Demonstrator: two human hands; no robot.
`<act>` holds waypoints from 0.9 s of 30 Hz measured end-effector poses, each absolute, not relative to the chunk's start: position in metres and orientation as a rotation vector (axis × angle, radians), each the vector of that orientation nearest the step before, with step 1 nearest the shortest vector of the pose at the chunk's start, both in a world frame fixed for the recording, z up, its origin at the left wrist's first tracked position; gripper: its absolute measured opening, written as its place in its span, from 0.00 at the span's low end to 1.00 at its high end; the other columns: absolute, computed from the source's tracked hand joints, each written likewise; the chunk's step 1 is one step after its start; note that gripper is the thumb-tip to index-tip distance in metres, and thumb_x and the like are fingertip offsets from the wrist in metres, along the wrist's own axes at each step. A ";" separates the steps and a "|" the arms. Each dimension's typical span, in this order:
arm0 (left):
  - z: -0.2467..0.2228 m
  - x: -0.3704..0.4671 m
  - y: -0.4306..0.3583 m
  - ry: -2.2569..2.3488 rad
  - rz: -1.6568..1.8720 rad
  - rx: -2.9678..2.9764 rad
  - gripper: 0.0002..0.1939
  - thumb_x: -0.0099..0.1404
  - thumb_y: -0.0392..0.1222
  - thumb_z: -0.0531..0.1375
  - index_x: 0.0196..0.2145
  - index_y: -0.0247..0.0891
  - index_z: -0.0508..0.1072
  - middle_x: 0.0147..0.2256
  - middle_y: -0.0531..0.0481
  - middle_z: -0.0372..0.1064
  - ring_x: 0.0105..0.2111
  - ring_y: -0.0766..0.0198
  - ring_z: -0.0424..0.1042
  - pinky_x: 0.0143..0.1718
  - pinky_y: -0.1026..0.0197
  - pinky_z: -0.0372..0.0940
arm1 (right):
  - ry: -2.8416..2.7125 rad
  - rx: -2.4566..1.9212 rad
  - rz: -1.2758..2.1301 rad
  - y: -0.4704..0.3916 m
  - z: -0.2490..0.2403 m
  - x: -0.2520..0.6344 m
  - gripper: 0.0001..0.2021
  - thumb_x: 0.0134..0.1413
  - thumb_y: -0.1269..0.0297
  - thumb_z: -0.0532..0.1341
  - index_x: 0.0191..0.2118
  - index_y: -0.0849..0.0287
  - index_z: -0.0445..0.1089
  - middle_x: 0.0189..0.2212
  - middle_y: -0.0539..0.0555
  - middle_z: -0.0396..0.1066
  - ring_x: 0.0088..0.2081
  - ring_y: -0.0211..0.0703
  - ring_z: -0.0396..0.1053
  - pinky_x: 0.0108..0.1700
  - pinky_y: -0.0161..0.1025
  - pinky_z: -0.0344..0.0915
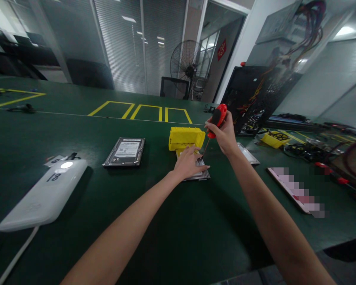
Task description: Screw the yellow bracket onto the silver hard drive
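Near the middle of the green table lies a hard drive (197,175), partly hidden under my left hand (187,163). The fingers of that hand are spread and rest across the drive's top, with the thumb stretched toward its right front edge. My right hand (224,132) is closed around the red and black handle of a screwdriver (218,118). Its thin shaft slants down to the drive, the tip close to my left fingertips. Just behind the drive is a small yellow plastic bin (186,136), its open side facing me.
Another hard drive (125,151) lies to the left, and one more (247,153) sits behind my right forearm. A white device (47,194) with a cable stands at far left. A phone-like slab (287,190), a yellow tray (275,139) and an open computer case (255,95) are on the right.
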State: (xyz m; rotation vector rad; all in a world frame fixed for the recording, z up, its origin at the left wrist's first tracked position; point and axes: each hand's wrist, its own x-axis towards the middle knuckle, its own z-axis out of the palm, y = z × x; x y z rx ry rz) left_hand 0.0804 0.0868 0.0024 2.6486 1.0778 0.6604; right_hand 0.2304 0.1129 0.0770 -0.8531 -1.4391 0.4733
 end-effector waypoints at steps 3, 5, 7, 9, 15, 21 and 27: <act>0.003 0.080 0.086 1.076 0.644 2.636 0.31 0.64 0.63 0.55 0.52 0.35 0.73 0.61 0.42 0.58 0.64 0.47 0.52 0.65 0.45 0.46 | -1.452 -0.833 0.488 0.110 0.079 0.228 0.25 0.46 0.63 0.67 0.46 0.49 0.53 0.34 0.47 0.66 0.31 0.39 0.70 0.40 0.47 0.72; 0.004 0.080 0.086 1.079 0.646 2.628 0.31 0.64 0.63 0.55 0.52 0.35 0.73 0.61 0.42 0.58 0.64 0.47 0.52 0.65 0.44 0.46 | -1.450 -0.842 0.490 0.109 0.079 0.227 0.26 0.46 0.62 0.67 0.47 0.49 0.53 0.34 0.47 0.66 0.31 0.40 0.70 0.40 0.48 0.72; 0.005 0.080 0.085 1.084 0.644 2.626 0.31 0.64 0.62 0.56 0.52 0.34 0.73 0.61 0.41 0.58 0.64 0.48 0.52 0.65 0.45 0.46 | -1.453 -0.861 0.479 0.109 0.079 0.227 0.26 0.46 0.60 0.67 0.47 0.48 0.52 0.35 0.47 0.67 0.31 0.40 0.70 0.40 0.48 0.72; 0.005 0.080 0.085 1.089 0.640 2.628 0.30 0.64 0.62 0.57 0.52 0.34 0.73 0.61 0.41 0.58 0.63 0.47 0.53 0.65 0.45 0.47 | -1.459 -0.869 0.462 0.110 0.078 0.228 0.26 0.46 0.59 0.67 0.47 0.48 0.52 0.35 0.48 0.67 0.31 0.40 0.70 0.40 0.48 0.72; 0.005 0.080 0.084 1.074 0.670 2.629 0.29 0.64 0.62 0.56 0.50 0.34 0.73 0.60 0.41 0.59 0.63 0.47 0.54 0.64 0.45 0.47 | -1.496 -0.870 0.417 0.114 0.077 0.230 0.25 0.48 0.58 0.65 0.48 0.47 0.52 0.36 0.49 0.67 0.31 0.41 0.69 0.38 0.49 0.71; 0.010 0.079 0.083 1.066 0.674 2.627 0.25 0.64 0.59 0.58 0.46 0.36 0.74 0.59 0.42 0.60 0.61 0.48 0.57 0.63 0.46 0.50 | -1.503 -0.864 0.405 0.112 0.078 0.228 0.24 0.48 0.58 0.65 0.48 0.47 0.53 0.34 0.49 0.66 0.31 0.40 0.68 0.37 0.47 0.71; 0.010 0.079 0.082 1.058 0.694 2.632 0.24 0.64 0.58 0.59 0.45 0.36 0.74 0.57 0.42 0.62 0.59 0.49 0.59 0.63 0.47 0.50 | -1.506 -0.863 0.413 0.112 0.080 0.229 0.25 0.47 0.57 0.65 0.48 0.47 0.52 0.35 0.49 0.66 0.29 0.39 0.68 0.36 0.46 0.71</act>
